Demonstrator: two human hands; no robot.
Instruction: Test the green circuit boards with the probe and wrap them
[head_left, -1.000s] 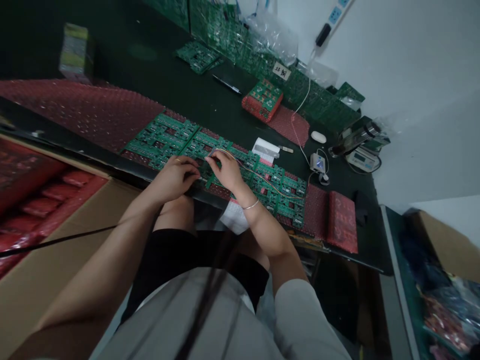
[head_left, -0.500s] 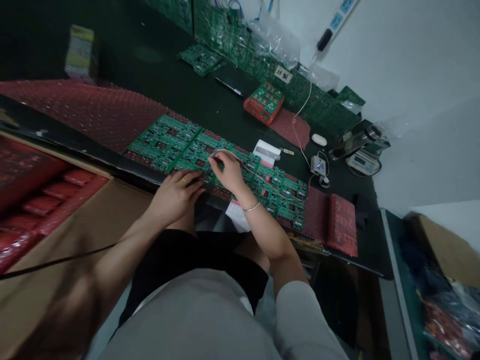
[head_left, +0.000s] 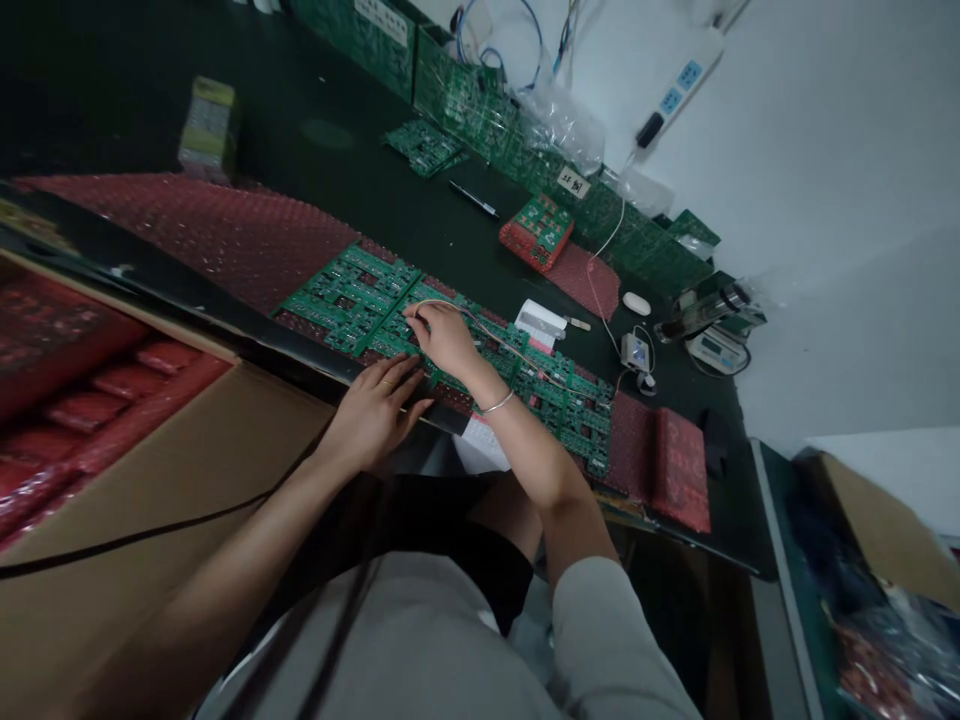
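Green rectangular circuit boards (head_left: 360, 288) run left to right along the bench (head_left: 420, 225), beneath the right hand (head_left: 446, 343), fingertips pinched, on what is unclear; the left hand (head_left: 375, 412), thumb spread, overlaps their near side.

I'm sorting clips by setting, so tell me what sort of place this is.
Probably an electronics workshop: green circuit boards lie in a row on red bubble wrap along a dark bench, and a cardboard box beside it holds red-wrapped packs.
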